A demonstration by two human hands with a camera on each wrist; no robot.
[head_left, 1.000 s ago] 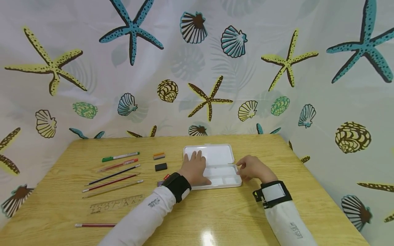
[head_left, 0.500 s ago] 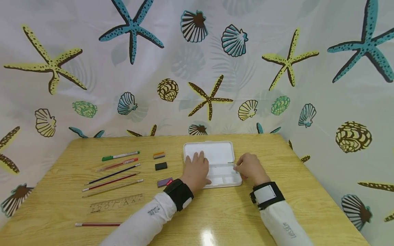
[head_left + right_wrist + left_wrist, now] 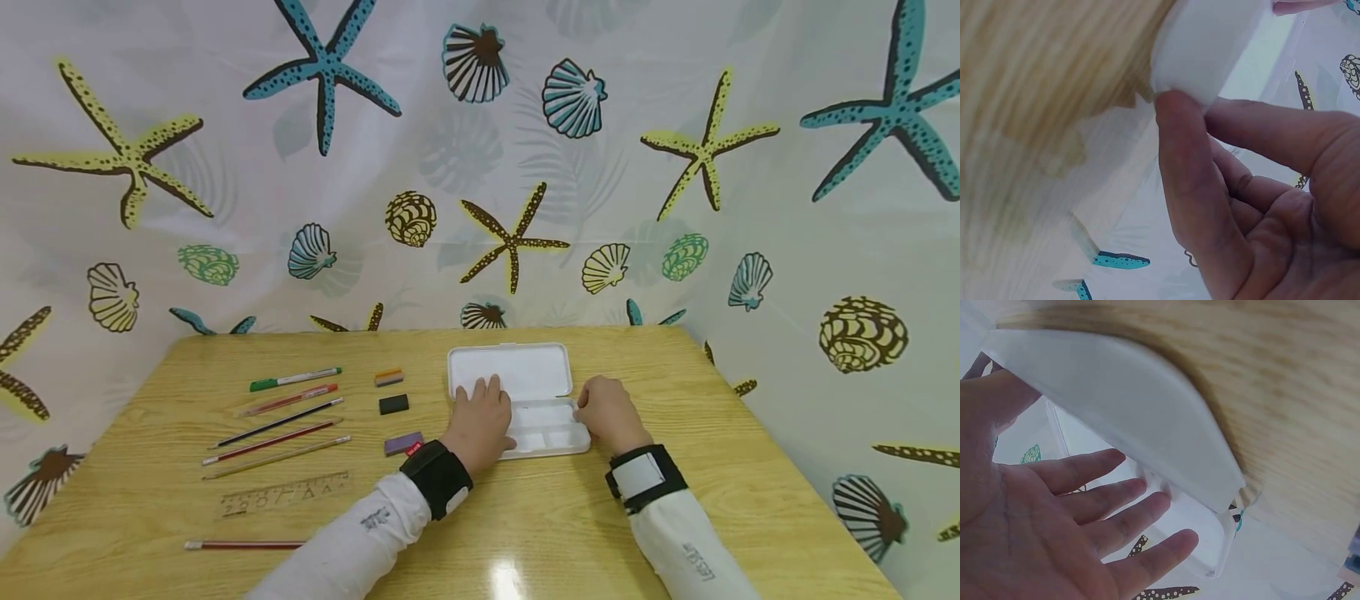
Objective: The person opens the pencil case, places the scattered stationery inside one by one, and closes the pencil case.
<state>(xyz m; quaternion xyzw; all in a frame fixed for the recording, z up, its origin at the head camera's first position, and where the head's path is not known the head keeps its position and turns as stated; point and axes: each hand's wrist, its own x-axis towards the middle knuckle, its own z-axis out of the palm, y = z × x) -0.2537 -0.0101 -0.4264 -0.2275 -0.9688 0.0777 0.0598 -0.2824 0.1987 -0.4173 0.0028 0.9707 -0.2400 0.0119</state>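
Note:
A white plastic pencil case (image 3: 557,440) lies unfolded on the table, its lid (image 3: 528,367) tipped back on the far side and its tray divided into compartments. My left hand (image 3: 477,427) lies over the case's left part with fingers spread towards the lid. In the left wrist view those fingers (image 3: 1116,528) are extended, and the thumb goes behind the white near wall. At the opposite end my right hand (image 3: 610,417) pinches the tray's right edge. The right wrist view shows thumb and forefinger (image 3: 1188,150) meeting at that white corner, with the other fingers curled in.
Left of the case lie a black eraser (image 3: 393,404), a purple eraser (image 3: 403,443) and a small orange-and-grey block (image 3: 388,377). Farther left are a green marker (image 3: 295,380), a red pen (image 3: 288,401), several pencils (image 3: 273,444) and a clear ruler (image 3: 285,493). A patterned cloth hangs behind.
My right hand has shifted slightly left and closed its fingertips on the case's right edge. The lid leans a little farther up. My left hand has moved slightly right.

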